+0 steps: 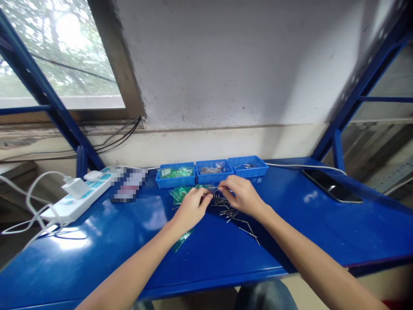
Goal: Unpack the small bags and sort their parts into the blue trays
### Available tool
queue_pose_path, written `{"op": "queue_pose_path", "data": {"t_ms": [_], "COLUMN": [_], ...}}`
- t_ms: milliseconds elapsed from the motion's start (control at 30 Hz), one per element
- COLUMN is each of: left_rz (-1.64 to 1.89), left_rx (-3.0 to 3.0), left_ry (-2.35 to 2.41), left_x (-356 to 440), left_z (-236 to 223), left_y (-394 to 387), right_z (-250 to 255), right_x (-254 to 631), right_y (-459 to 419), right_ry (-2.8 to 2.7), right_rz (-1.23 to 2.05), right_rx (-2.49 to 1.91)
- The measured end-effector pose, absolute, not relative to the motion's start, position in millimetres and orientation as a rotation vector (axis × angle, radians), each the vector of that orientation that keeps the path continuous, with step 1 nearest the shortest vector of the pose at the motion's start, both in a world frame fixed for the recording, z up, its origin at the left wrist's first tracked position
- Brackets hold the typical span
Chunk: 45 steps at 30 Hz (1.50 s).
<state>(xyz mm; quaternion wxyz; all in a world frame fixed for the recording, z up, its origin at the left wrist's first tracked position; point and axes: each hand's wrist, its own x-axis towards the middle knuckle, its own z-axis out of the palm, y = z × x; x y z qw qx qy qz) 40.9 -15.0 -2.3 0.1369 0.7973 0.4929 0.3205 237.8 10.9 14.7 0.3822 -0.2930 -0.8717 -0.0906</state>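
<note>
My left hand (192, 206) is closed over the table, its thumb and fingers pinched together near small green plastic packets (180, 193). My right hand (242, 194) is also pinched, a short way to the right. Something thin and pale shows between the fingertips of both hands, too small to name. Below and between the hands, several thin metal pins (229, 212) lie scattered on the blue table (219, 258). Another green packet (182, 240) sits partly behind my left forearm.
Three blue bins stand behind my hands: one with green packets (158, 178), one with clear bags (211, 177), one with small metal pieces (250, 173). A white power strip (93, 193) and a blurred-out phone (129, 186) are at left. A dark phone (332, 186) lies at right.
</note>
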Motion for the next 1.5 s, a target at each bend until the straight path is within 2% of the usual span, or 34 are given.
{"op": "queue_pose_path", "data": {"t_ms": [200,400,600,700,833,1133,1300,1400,1500], "left_rz": [0.653,0.539,0.872,1.021,1.095,1.121,1.066,0.974,0.846], "left_rx": [2.539,2.655,2.43,2.314,2.215,2.418,2.431,2.47,2.562], "left_ry": [1.459,1.466,1.421,1.461,1.453,1.424,1.409,1.413,1.474], "left_x": [47.1,47.7,39.5,36.8,36.3,39.8,40.0,44.1,51.9], "left_z": [-11.3,-15.7,-5.2,-3.3,-7.2,-1.1,0.5,0.1,-3.6], "left_y": [-15.1,-16.7,-14.7,-11.9,-9.8,-16.0,-17.1,-19.3,-18.9], "right_z": [29.1,10.9,5.7,5.3,4.1,6.8,11.8,19.8,26.7], "right_x": [282.4,306.8,256.5,229.9,220.8,224.6,226.9,238.4,258.8], "right_y": [35.0,60.7,31.7,14.9,8.2,10.0,5.0,6.5,18.3], "right_ry": [-1.523,-1.701,-2.111,-2.298,-2.339,-2.301,-2.321,-2.132,-1.748], "right_rz": [-0.527,-0.221,0.091,0.102,0.06,0.055,-0.086,-0.214,-0.37], "right_rx": [-1.144,-1.554,-1.089,-0.876,-0.847,-0.838,-0.771,-0.734,-0.887]}}
